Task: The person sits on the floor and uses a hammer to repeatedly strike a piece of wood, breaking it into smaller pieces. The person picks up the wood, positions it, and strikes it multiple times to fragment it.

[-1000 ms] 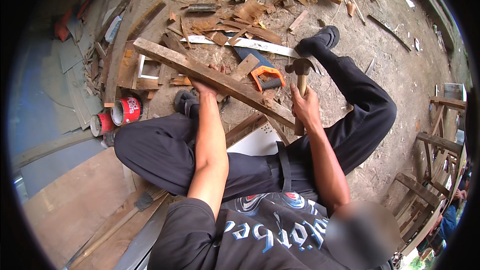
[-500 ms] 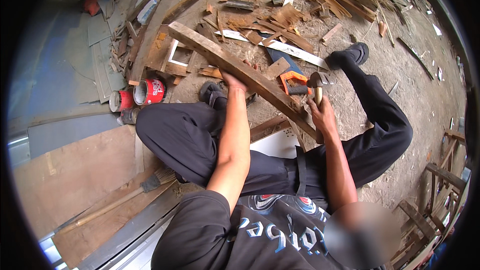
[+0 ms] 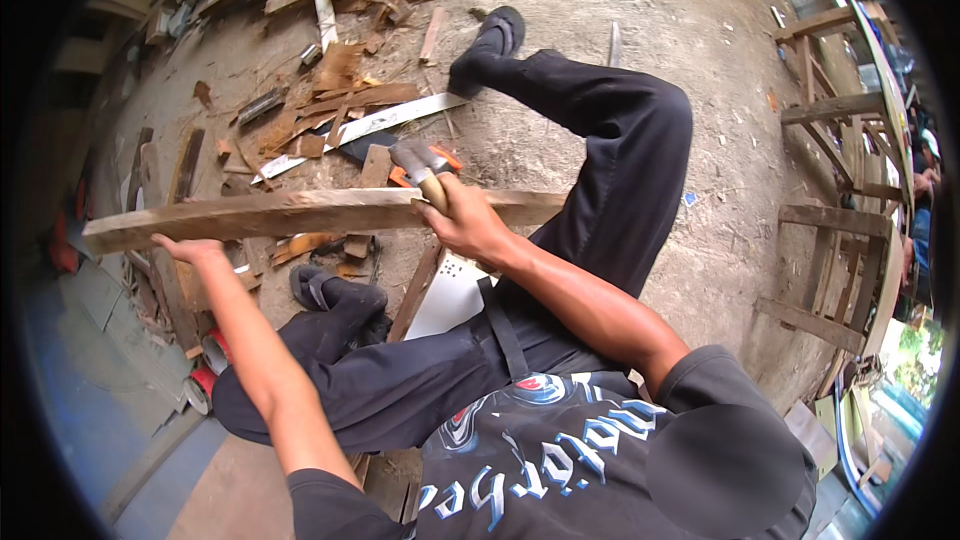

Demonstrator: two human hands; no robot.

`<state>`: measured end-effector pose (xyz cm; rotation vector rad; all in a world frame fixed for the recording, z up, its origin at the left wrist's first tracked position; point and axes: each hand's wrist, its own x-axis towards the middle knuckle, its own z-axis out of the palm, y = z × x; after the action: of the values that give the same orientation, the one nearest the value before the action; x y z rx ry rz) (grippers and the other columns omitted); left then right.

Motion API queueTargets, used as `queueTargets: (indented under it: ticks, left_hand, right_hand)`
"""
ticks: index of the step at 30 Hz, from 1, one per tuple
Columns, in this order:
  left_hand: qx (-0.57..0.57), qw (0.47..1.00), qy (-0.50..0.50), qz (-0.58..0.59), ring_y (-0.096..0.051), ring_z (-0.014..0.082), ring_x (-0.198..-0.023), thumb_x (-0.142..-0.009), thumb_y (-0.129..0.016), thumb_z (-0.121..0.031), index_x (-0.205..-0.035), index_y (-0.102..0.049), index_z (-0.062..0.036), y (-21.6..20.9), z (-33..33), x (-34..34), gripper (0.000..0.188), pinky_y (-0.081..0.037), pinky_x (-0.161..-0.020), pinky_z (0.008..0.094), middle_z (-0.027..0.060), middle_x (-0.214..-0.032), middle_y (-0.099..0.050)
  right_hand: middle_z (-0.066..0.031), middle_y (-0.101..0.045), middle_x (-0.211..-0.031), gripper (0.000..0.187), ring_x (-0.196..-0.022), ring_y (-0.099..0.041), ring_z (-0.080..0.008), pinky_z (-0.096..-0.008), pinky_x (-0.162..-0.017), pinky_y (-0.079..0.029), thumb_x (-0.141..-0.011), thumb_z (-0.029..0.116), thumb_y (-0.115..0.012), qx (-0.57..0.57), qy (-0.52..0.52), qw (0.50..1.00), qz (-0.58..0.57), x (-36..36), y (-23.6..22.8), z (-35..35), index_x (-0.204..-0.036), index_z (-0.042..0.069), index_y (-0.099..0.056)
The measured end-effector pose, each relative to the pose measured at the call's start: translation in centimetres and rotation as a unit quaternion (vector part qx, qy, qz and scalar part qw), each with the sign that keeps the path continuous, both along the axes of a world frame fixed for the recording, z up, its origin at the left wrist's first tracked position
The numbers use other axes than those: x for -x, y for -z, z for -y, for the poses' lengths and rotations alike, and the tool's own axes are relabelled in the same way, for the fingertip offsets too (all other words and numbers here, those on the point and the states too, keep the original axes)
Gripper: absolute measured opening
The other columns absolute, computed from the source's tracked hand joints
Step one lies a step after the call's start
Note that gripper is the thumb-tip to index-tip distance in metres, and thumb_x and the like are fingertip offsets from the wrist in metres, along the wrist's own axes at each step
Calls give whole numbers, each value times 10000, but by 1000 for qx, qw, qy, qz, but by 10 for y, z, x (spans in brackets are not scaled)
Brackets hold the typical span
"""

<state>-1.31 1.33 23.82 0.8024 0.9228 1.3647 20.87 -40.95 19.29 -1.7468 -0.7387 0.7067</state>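
Observation:
A long wooden beam [image 3: 330, 212] lies nearly level across the view, raised above the floor and my legs. My left hand [image 3: 190, 248] grips it near its left end, with the palm under it and the fingers mostly hidden behind. My right hand [image 3: 465, 220] is closed round the pale wooden handle of a hammer [image 3: 432, 192], close below its metal head. That hand is in front of the beam's right part; whether it also touches the beam I cannot tell. Just past the hammer, an orange-handled handsaw [image 3: 445, 156] is partly covered.
Wood scraps [image 3: 340, 100] and a white strip [image 3: 375, 130] litter the floor ahead. A white panel with small holes [image 3: 440, 298] lies between my legs. Red cans [image 3: 200, 386] stand at the left, beside my knee. Wooden frames [image 3: 835, 220] stand along the right.
The view has turned to the right. The beam has swung from a steep slant to nearly level. My left hand has shifted out toward its left end; the hammer stays in my right hand.

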Motion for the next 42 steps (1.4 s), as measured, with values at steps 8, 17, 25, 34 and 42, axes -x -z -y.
queueTargets:
  ticks: [8, 17, 25, 34, 42]
  left_hand:
    - [-100, 985, -28, -136, -495, 487, -1280, -1029, -227, -632, -1472, -420, -66, -196, -99, 40, 744, -404, -1089, 632, 229, -1450, -481]
    - [-41, 982, -89, -163, -532, 341, -1326, -1020, -478, -541, -1443, -486, -75, -284, -104, 67, 629, -409, -1118, 573, 148, -1449, -546]
    - [18, 993, -64, -97, -475, 414, -1345, -963, -643, -263, -1429, -494, -38, -308, -75, 67, 539, -305, -1150, 641, 213, -1454, -508]
    - [-85, 995, -21, -47, -404, 401, -1392, -901, -615, -177, -1483, -409, -60, -320, -6, 44, 629, -266, -1101, 684, 203, -1498, -439]
    - [-174, 977, 124, -6, -257, 355, -1484, -980, -565, -435, -1585, -156, -54, -284, -13, 11, 823, -167, -1202, 612, 196, -1597, -287]
  right_hand:
    - [-96, -634, -766, 556, -647, -621, -219, -362, -622, -526, -826, 403, -826, 71, -25, 990, -116, 21, -22, -1, -1079, -30, -586]
    - [-280, -553, -1226, 723, -1035, -606, -476, -503, -856, -502, -744, 265, -875, -12, -57, 982, 178, 23, -1, -28, -1246, -26, -443]
    - [-299, -647, -1096, 605, -996, -646, -473, -516, -810, -512, -799, 254, -810, 87, -125, 970, 192, 9, 10, -63, -1173, -16, -417]
    - [-272, -687, -947, 564, -869, -696, -419, -505, -743, -547, -779, 248, -816, 75, -138, 970, 186, -25, 4, -64, -1121, -8, -447]
    - [-77, -678, -939, 615, -888, -607, -143, -323, -822, -508, -730, 285, -913, -48, -251, 964, 67, -90, -7, -70, -1159, -49, -626]
